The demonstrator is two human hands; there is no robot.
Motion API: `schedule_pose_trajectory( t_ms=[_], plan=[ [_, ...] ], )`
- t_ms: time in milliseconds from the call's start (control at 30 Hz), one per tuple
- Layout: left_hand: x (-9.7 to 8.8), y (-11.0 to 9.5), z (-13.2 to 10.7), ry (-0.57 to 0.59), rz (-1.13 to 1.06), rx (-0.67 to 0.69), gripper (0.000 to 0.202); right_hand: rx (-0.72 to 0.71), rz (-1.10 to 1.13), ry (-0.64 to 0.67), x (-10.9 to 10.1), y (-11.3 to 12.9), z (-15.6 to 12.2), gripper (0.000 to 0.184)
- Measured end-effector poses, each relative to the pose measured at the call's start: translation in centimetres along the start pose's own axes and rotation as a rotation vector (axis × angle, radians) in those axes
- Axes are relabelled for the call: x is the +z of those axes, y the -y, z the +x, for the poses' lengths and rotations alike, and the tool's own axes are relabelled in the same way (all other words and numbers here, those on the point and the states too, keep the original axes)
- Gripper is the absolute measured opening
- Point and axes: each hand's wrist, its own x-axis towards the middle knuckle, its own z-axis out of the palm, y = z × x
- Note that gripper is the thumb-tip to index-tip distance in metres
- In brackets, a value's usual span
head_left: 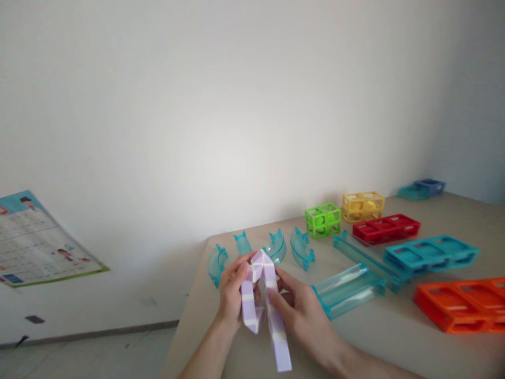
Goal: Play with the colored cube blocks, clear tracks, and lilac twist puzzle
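A lilac and white snake puzzle [270, 273] is held up over the near part of the table, bent into a hook with a pointed top and one long straight leg. My left hand [232, 287] is closed on its shorter, left side, the thumb lying near the upper bend. Around the long right leg, my right hand [302, 310] grips with thumb and fingers. Parts of the fingers on both hands are hidden behind the puzzle. Just beyond it lie clear teal curved track pieces [302, 250], apart from the hands.
On the table [394, 342] stand a green frame block [322, 221], a yellow one [363, 206], a red one [386, 229], a teal one [432, 251] and an orange one [461, 305]. A wide clear teal track [349, 289] lies right of my hands. A wall [221, 131] rises behind.
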Motion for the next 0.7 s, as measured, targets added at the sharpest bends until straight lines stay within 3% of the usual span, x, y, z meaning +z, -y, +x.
schedule_pose_trajectory(
  t_ms=[167, 367, 567, 700],
  plan=[
    [0.1, 0.0, 0.4, -0.058, -0.088, -0.033, 0.042, 0.114, 0.203, 0.029, 0.4, -0.3, 0.2, 0.035],
    [-0.5, -0.4, 0.5, -0.076, -0.071, -0.012, 0.041, 0.291, 0.408, 0.162, 0.7, 0.4, -0.1, 0.049],
    [-0.2, -0.7, 0.3, -0.015, -0.244, -0.104, 0.046, 0.23, 0.496, 0.187, 0.9, 0.7, -0.1, 0.048],
    [0.0, -0.1, 0.4, 0.024, -0.191, -0.113, 0.058, 0.171, 0.464, 0.122, 0.9, 0.5, 0.2, 0.044]
  ],
)
